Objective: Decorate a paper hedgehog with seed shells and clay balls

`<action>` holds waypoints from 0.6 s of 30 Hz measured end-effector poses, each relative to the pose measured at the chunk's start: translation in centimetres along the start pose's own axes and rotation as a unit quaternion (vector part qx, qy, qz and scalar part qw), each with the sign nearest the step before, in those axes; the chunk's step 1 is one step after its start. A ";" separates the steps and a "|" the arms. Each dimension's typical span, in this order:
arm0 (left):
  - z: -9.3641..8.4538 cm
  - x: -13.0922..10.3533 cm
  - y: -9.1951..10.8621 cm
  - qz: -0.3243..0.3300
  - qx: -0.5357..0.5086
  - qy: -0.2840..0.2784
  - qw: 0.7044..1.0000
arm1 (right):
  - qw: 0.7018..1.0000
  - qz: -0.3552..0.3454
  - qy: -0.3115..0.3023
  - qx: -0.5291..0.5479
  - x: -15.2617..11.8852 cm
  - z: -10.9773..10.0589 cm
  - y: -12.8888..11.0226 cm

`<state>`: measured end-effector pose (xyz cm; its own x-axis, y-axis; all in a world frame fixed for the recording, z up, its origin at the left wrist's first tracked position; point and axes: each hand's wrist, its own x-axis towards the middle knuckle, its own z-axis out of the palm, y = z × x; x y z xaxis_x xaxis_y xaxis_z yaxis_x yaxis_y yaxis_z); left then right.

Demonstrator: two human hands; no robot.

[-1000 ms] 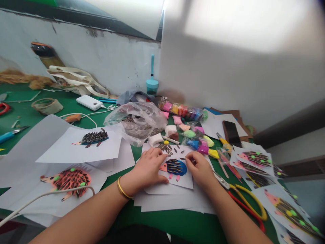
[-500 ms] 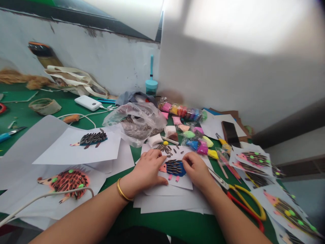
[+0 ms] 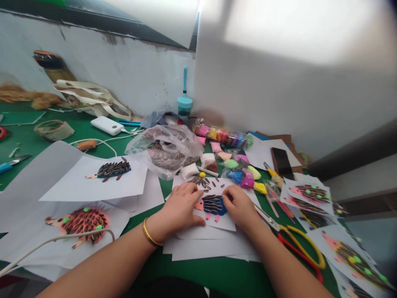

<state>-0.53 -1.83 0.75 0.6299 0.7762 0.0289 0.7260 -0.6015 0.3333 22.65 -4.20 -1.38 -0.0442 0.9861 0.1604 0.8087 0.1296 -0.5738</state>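
The green tabletop (image 3: 217, 271) carries everything, and toward its back edge lies a clear plastic bag (image 3: 173, 151) with striped seeds inside. Near the middle of the front edge there is a white sheet (image 3: 230, 224) on other papers, and toward the right front corner rest the scissors (image 3: 274, 225), which no hand is using. The left hand (image 3: 181, 207) lies on the papers at the left side of the sheet, its thumb wide apart from the other fingers. The right hand (image 3: 241, 206) has its thumb and fingers narrow together, touching the right end of the blue hedgehog figure (image 3: 214, 205); I cannot tell whether a seed is between them. This figure lies on the white sheet, between the two hands, and seeds cover much of its back. In my judgement, the step in hand is to set or press a seed at this blue end. The next move would call for a light, exact touch, so that the neighbouring seeds do not shift. Smallest are the loose seeds (image 3: 214, 184), lying just behind the figure, within easy reach.
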 end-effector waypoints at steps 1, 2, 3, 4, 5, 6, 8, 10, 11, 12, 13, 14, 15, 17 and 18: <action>0.0 0.0 0.0 -0.001 0.000 -0.001 1.000 | 1.000 0.000 -0.003 -0.003 0.1 0.0 0.1; 0.0 0.0 0.0 -0.001 0.000 -0.001 1.000 | 1.000 0.000 -0.007 -0.007 0.1 0.0 0.2; 0.0 0.0 0.0 -0.001 -0.001 -0.001 1.000 | 1.000 -0.002 -0.012 -0.010 0.2 0.1 0.3; 0.0 0.0 0.0 -0.001 -0.001 -0.001 1.000 | 1.000 -0.004 -0.016 -0.014 0.2 0.1 0.4; 0.0 0.0 0.0 -0.001 -0.001 -0.002 1.000 | 1.000 -0.006 -0.020 -0.018 0.2 0.1 0.5; 0.0 0.0 0.0 0.000 -0.001 -0.002 1.000 | 0.999 -0.008 -0.023 -0.022 0.3 0.1 0.6; 0.0 0.0 0.0 0.001 0.000 -0.001 1.000 | 0.999 -0.012 -0.026 -0.031 0.3 0.0 0.6; 0.0 0.0 0.0 0.000 0.001 0.000 1.000 | 0.999 -0.016 -0.029 -0.041 0.3 0.0 0.6; -0.1 0.0 0.0 0.000 0.001 0.000 1.000 | 0.998 -0.018 -0.030 -0.045 0.3 0.0 0.6; -0.1 0.0 0.0 -0.001 0.001 0.000 1.000 | 0.998 -0.021 -0.031 -0.049 0.2 0.0 0.5; -0.1 0.0 0.0 -0.001 0.001 -0.001 1.000 | 0.998 -0.024 -0.032 -0.053 0.2 -0.1 0.5; -0.1 0.0 0.0 0.000 0.001 -0.001 1.000 | 0.998 -0.026 -0.033 -0.056 0.2 -0.1 0.5; -0.1 0.0 0.0 0.001 0.001 -0.001 1.000 | 0.997 -0.028 -0.033 -0.060 0.2 -0.1 0.4; 0.0 -0.1 0.0 0.002 0.001 0.000 1.000 | 0.997 -0.032 -0.034 -0.066 0.2 -0.1 0.4; 0.0 -0.1 0.0 0.002 0.000 0.001 1.000 | 0.997 -0.033 -0.034 -0.069 0.2 -0.1 0.3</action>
<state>-0.57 -1.89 0.79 0.6317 0.7746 0.0313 0.7239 -0.6038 0.3337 22.94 -4.02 -1.47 -0.1361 0.9813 0.1364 0.8751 0.1836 -0.4478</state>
